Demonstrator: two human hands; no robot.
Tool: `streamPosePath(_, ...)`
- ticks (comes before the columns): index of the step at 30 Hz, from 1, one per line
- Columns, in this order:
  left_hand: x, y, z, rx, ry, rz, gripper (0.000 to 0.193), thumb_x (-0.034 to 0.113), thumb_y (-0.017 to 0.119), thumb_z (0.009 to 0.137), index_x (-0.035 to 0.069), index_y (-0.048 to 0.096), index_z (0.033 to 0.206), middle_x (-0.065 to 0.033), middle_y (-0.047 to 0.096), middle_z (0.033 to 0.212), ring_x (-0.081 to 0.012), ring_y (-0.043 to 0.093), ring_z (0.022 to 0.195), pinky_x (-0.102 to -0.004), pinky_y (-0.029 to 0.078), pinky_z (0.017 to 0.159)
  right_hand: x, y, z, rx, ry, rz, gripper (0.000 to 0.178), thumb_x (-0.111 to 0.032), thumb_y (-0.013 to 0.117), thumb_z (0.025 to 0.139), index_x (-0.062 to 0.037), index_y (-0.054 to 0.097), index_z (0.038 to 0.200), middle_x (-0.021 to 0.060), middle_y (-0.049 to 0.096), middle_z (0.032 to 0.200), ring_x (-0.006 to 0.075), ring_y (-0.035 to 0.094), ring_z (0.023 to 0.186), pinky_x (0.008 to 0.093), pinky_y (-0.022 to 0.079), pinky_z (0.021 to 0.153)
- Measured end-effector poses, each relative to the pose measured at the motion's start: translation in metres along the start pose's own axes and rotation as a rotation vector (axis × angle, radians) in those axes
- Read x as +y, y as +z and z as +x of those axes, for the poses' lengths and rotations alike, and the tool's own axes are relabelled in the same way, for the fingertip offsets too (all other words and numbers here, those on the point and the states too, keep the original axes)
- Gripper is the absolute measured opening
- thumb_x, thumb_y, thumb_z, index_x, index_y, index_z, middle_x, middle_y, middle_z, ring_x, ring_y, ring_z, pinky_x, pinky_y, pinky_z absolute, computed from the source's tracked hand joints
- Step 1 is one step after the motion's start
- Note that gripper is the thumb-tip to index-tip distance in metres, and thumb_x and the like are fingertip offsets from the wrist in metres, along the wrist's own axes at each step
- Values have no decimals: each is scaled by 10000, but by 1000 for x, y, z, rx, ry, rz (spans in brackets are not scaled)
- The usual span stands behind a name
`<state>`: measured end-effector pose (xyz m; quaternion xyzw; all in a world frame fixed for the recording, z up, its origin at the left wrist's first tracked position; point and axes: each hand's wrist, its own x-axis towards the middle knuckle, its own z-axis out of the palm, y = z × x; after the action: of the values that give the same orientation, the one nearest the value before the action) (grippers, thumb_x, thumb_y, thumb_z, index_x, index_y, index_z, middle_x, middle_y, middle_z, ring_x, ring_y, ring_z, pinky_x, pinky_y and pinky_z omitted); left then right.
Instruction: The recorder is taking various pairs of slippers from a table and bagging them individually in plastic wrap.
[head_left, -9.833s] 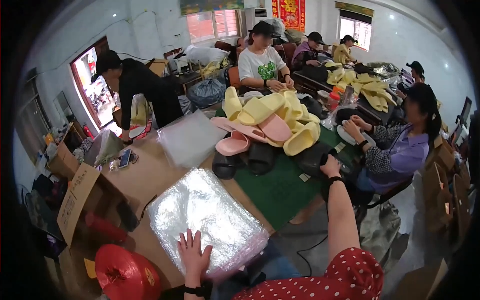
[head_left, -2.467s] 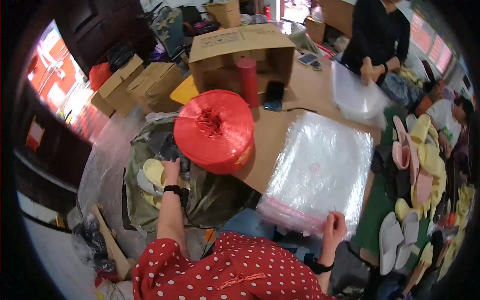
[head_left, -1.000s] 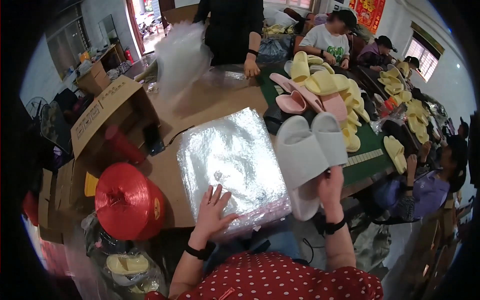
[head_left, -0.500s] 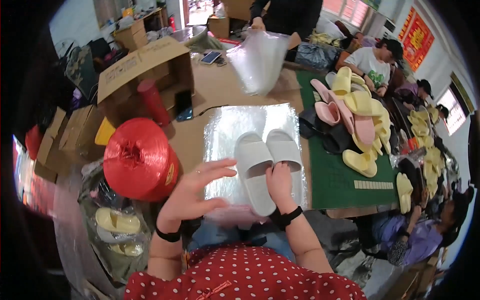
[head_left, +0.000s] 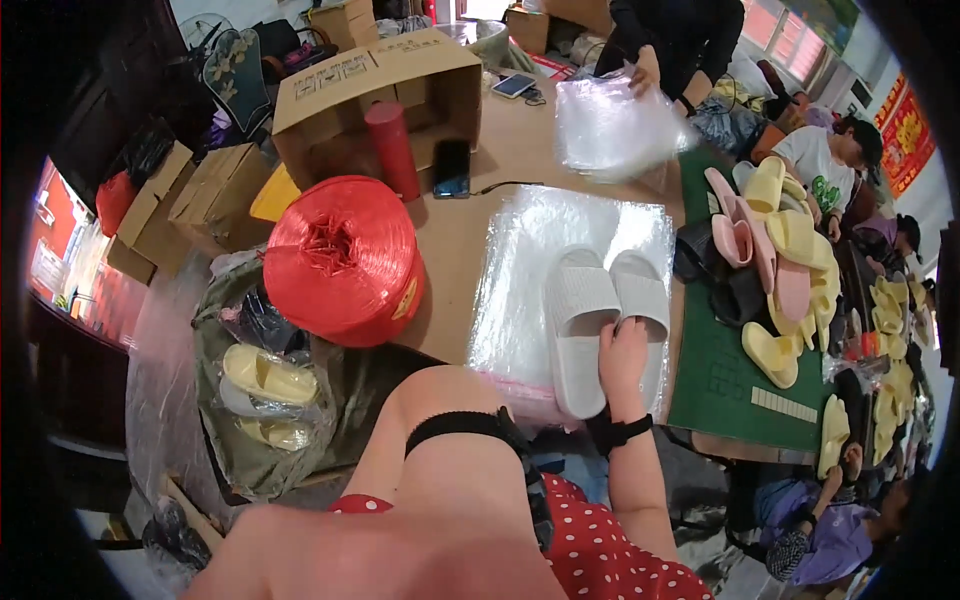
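A pair of pale grey slide slippers, the left slipper (head_left: pixel 582 290) and the right slipper (head_left: pixel 640 280), lies side by side on a stack of clear plastic bags (head_left: pixel 510 270). My right hand (head_left: pixel 625 365) is closed at the inner edges of the two slippers, its fingertips tucked by the straps' openings. My left hand (head_left: pixel 385 550) is raised close to the camera, large and blurred at the lower edge. Its fingers cannot be made out, nor whether it holds anything. A black band (head_left: pixel 460 425) circles the left arm.
Left of the bags stand a big red twine roll (head_left: pixel 340 260), a red cylinder (head_left: pixel 392 150), a phone (head_left: pixel 452 168) and an open carton (head_left: pixel 300 115). Yellow and pink slippers (head_left: pixel 790 235) pile on a green mat (head_left: pixel 720 390). Opposite, a person's hand (head_left: pixel 645 72) holds plastic bags (head_left: pixel 610 125).
My left hand has left the slippers and come up close to the camera. The right hand stays at the slippers. The view has shifted; the opposite person's bags now hang lower and flatter.
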<state>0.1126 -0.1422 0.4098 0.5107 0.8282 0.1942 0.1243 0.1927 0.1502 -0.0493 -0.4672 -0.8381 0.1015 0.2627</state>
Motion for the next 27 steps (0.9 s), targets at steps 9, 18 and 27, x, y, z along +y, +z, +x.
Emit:
streamPosePath(9, 0, -4, 34, -73, 24, -56, 571, 227, 696, 841, -38, 515, 1314, -184, 546, 1234, -241, 536, 1144, -390, 403, 1000, 3, -4, 1, -6, 45, 14, 270, -190, 571, 931, 68, 540, 1005, 286, 554, 1076, 462, 549, 968, 531, 466, 838)
streamPosePath(18, -8, 1, 21, -133, -3, -116, 602, 234, 703, 830, -30, 503, 1332, -180, 521, 1258, -230, 520, 1156, -378, 385, 1013, 2, -7, 0, 22, 1, 45, 282, -194, 575, 935, 66, 535, 1038, 279, 553, 1028, 464, 546, 953, 532, 463, 823)
streamPosePath(27, -19, 6, 13, -202, -4, -174, 633, 242, 709, 818, -22, 491, 1351, -177, 496, 1282, -219, 505, 1168, -366, 367, 1026, 0, 1, -1, 91, -14, 77, 244, -193, 586, 924, 45, 543, 959, 262, 561, 989, 453, 552, 920, 535, 451, 794)
